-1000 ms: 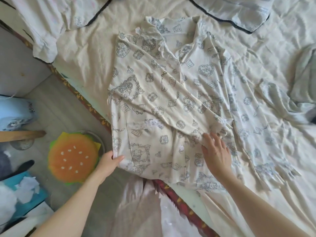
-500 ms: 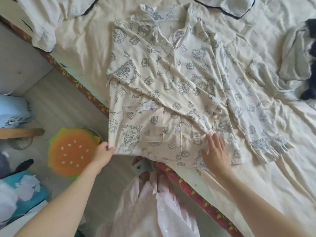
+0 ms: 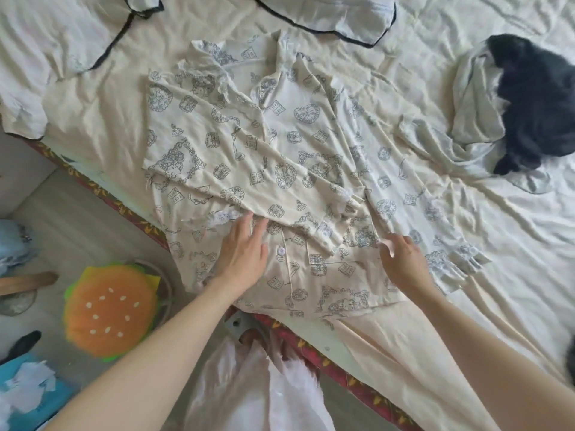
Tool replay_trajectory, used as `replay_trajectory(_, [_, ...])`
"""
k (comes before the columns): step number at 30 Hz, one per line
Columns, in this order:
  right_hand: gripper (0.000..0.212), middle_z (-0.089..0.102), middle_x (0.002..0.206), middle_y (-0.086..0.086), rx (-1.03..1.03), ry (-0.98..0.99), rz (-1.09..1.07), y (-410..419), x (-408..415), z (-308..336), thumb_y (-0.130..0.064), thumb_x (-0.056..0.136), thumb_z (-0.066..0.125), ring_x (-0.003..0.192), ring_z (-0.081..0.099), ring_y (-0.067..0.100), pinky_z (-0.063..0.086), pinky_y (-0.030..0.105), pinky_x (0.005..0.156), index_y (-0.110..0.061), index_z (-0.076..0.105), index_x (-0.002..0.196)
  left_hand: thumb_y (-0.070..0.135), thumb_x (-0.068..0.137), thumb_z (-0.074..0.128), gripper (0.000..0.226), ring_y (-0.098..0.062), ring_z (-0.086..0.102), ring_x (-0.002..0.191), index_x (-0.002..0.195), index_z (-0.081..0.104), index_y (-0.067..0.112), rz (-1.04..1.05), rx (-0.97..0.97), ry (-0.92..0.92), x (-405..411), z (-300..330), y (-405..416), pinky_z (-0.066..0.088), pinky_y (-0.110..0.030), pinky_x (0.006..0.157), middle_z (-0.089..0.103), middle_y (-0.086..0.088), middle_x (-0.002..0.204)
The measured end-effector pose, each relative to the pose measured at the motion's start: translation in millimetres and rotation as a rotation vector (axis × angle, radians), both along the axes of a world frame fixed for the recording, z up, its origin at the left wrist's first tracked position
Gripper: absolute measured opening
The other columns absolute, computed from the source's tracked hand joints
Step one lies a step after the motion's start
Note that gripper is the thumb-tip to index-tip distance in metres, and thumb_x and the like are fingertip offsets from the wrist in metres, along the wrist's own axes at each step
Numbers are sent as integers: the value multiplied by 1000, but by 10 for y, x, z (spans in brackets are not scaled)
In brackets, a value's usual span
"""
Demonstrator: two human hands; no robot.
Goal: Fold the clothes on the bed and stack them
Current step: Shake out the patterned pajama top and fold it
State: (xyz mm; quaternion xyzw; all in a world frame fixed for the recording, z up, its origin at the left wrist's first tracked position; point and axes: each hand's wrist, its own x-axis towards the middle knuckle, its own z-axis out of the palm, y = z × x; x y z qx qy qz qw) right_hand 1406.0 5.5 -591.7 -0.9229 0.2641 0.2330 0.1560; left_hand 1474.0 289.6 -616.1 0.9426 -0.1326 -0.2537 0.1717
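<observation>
A cream pyjama shirt (image 3: 280, 169) with a blue-grey print lies spread on the bed, collar at the far end and hem at the near edge. Its left sleeve is folded across the front; its right sleeve (image 3: 435, 231) lies out to the right with a frilled cuff. My left hand (image 3: 244, 256) lies flat on the lower front of the shirt, fingers straight. My right hand (image 3: 401, 262) rests on the shirt's lower right side with relaxed fingers, beside the right sleeve. A grey garment (image 3: 476, 126) and a black one (image 3: 538, 98) lie bunched at the right.
The bed's cream sheet (image 3: 466, 306) is wrinkled. Pillows with dark piping (image 3: 336, 17) lie at the far end. The bed edge (image 3: 311, 346) runs diagonally near me. On the floor at the left sits a burger-shaped cushion (image 3: 109, 309).
My left hand has let go of the shirt's lower left corner and moved right onto its front. My right hand has shifted right, towards the right sleeve. The hem now lies flat on the bed.
</observation>
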Motion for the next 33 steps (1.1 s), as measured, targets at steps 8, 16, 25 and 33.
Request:
replay_trajectory(8, [52,36,142,25,-27,-63,-200,-1196,446,-230,-19,96,47,119,47,42,40,48,98,0,31,142,38,101,28,57,-28,-30,138,150,-2,35,-282,248,172,162,-190,-820,-24,-47,104,-24,-3,155])
replay_trajectory(16, [53,64,104,15,-20,207,-105,-1817,521,-594,-42,94,46,93,61,31,51,45,86,-3,46,131,43,100,30,57,-25,-18,144,148,-1,43,-369,407,374,396,-417,-883,-8,-48,114,-22,5,154])
replay_trajectory(25, [25,63,79,8,106,-208,-181,-1718,580,-155,-31,97,49,63,52,19,37,31,54,-8,57,101,38,98,40,47,-25,2,147,145,33,35,-137,233,547,568,-257,-1062,7,-51,116,4,2,160])
replay_trajectory(33, [15,70,80,12,300,-663,97,-595,1045,762,-4,91,57,67,62,22,47,27,62,1,71,89,33,98,45,36,-22,67,95,122,57,9,760,-677,918,952,465,-1359,58,-36,80,67,-12,111])
